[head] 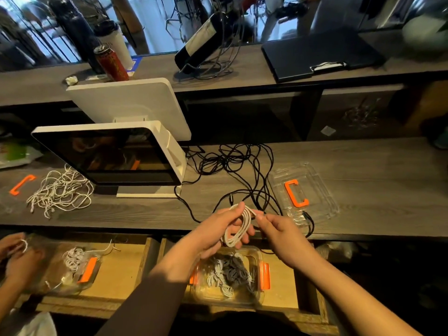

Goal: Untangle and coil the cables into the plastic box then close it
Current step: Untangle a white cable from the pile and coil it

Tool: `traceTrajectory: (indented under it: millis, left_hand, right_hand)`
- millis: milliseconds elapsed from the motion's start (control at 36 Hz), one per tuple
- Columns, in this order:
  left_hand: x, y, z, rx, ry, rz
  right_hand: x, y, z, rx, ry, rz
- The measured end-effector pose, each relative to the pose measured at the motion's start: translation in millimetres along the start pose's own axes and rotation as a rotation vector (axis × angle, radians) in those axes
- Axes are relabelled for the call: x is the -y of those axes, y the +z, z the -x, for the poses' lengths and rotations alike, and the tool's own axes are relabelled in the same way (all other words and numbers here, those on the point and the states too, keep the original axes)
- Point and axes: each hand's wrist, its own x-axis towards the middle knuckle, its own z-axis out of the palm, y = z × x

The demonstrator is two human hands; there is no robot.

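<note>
Left hand (pixel 218 232) holds the coiled white cable (pixel 238 226) — right hand (pixel 278 230) pinches its top.

Both arms reach forward from the bottom edge and converge just below the middle of the view. The left forearm, in a dark sleeve, rises from about 7 o'clock toward the centre; its bare wrist bends so the left hand (pixel 218 235) lies palm up, fingers curled toward 3 o'clock, holding a coil of white cable (pixel 238 225) looped over them, the thumb lying across the top of the loops. The right arm, bare, comes in from 5 o'clock. The right hand (pixel 278 235) sits just beside the left, at its 3 o'clock, knuckles up, thumb and forefinger pinching the coil's upper end at about 12 o'clock of the coil.
</note>
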Motion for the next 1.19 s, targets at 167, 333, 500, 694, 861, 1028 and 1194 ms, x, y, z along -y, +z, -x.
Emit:
traceTrajectory:
  millis: [167,333,500,694,861,1028,1194]
  left_hand:
    - [-2,-9,-3,-0.096,0.044,0.014]
    - [-8,-21,-5,-0.373,0.302,0.442]
    - [-19,7,0,-0.305,0.339,0.349]
    - [-29,38,0,-0.283,0.334,0.082]
    - [-28,45,-3,-0.439,0.364,-0.023]
    - [-21,47,-2,-0.467,0.377,0.024]
    - [-24,40,2,-0.392,0.391,0.149]
  right_hand:
    - [2,-9,3,-0.302,-0.146,-0.114]
    - [-12,-28,1,-0.086,0.035,-0.163]
    - [-7,-40,-5,0.219,0.089,0.033]
    - [31,5,0,0.1,-0.079,-0.357]
    - [34,15,2,0.122,0.101,-0.655]
    - [37,6,1,0.291,0.138,-0.846]
    - [41,-5,0,0.261,0.072,-0.69]
